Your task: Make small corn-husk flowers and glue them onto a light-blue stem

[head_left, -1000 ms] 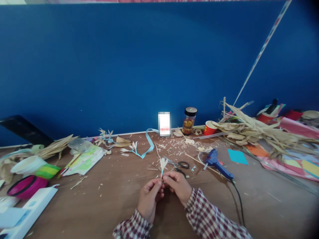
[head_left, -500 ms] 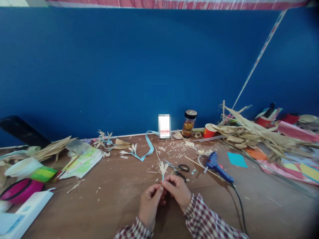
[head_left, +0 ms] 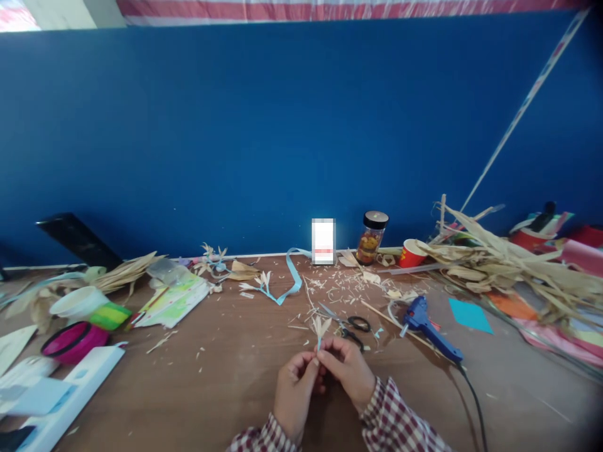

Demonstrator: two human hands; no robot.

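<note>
A small pale flower [head_left: 321, 327] with a light blue stem stands upright between my fingertips. My left hand [head_left: 295, 386] pinches the low end of its stem, its fingers closed. Pressed against it, my right hand [head_left: 347, 369] also pinches the stem, just under the petals. Scissors [head_left: 350, 324] with black handles lie partly open right behind my right hand. Farther back, a second pale flower stem [head_left: 264, 285] wrapped in light blue rests on the table, joined to a light blue ribbon [head_left: 294, 276].
A blue glue gun [head_left: 431, 328] with a black cord lies to the right. Dried husks [head_left: 490, 257] pile up behind it, near a red paper cup [head_left: 413, 253] and a lidded jar [head_left: 372, 238]. Pale scraps litter the table [head_left: 226, 370]. At left are a magenta pouch [head_left: 75, 342] and a white power strip [head_left: 80, 395].
The whole view has shifted a little, so things appear farther right. Both hands keep their pinch on the flower stem, with hardly any change in their pose.
</note>
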